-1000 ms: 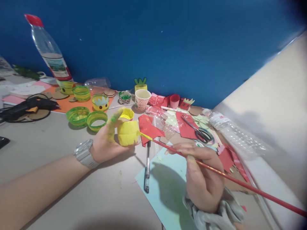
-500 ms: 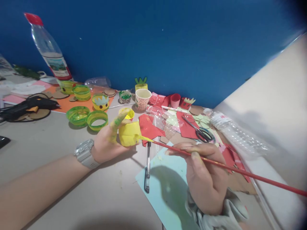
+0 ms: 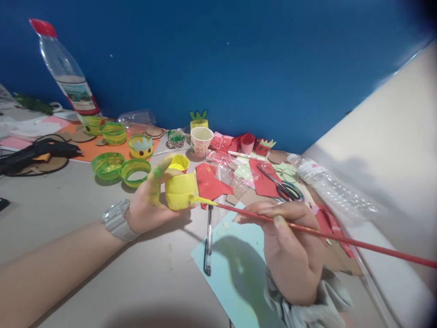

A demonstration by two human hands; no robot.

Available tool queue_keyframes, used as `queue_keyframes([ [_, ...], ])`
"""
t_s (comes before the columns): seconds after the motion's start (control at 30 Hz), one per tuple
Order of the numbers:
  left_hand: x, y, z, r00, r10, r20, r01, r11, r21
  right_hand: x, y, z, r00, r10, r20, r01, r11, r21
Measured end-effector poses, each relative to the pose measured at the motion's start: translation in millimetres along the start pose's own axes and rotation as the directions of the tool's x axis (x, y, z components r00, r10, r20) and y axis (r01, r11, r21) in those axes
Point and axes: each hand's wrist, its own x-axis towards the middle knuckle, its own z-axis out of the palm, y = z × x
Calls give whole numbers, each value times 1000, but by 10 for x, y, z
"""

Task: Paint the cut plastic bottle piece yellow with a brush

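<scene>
My left hand (image 3: 153,200), its thumb smeared green and yellow, holds a small yellow cup (image 3: 181,191) above the table, its wall turned toward me. My right hand (image 3: 290,246) pinches a long red paintbrush (image 3: 362,244). Yellow paint coats the brush tip, which touches the right side of the yellow cup. Just behind the held cup stands a cup of yellow paint (image 3: 180,162). Below the brush lie a black pen (image 3: 208,241) and a light blue sheet (image 3: 221,259).
Green painted rings (image 3: 136,173) stand at left near a black glue gun (image 3: 41,152). A paper cup (image 3: 201,142), red paper (image 3: 210,182), scissors (image 3: 288,190) and a clear bottle (image 3: 334,189) lie farther back. A red-capped bottle (image 3: 71,77) leans at far left.
The view has shifted slightly, moving most things a little left in the picture. The brush's back end sits slightly higher, and its tip is still on the yellow cup. Both grips look the same.
</scene>
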Motion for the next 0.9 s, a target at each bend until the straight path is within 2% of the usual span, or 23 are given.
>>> queue_keyframes([
  [0.1,-1,8,-2,1000,24,-3,-24,997,-77,-12,7,22,999,-14,46,14,1000,17],
  [0.2,8,21,-5,999,53,-8,-53,993,-104,-22,33,30,999,-32,26,32,999,28],
  [0.3,13,13,-13,998,66,-22,-68,993,-96,-29,71,-3,999,-37,20,37,999,0],
  [0.43,8,-8,-20,999,28,-29,-30,997,-66,-18,90,-55,999,-23,-24,22,998,-52],
  [0.53,12,4,-14,999,33,-10,-34,998,-58,20,55,-51,998,-37,-53,37,999,-1],
  [0.7,19,44,-7,996,87,9,-86,989,-118,58,14,-2,999,17,45,-22,993,117],
  [0.8,12,28,-10,995,100,-6,-99,986,-133,32,56,-9,1000,12,27,-13,1000,27],
  [0.9,5,-11,-12,999,47,-12,-49,985,-163,4,99,-45,1000,-27,-5,27,995,-93],
])
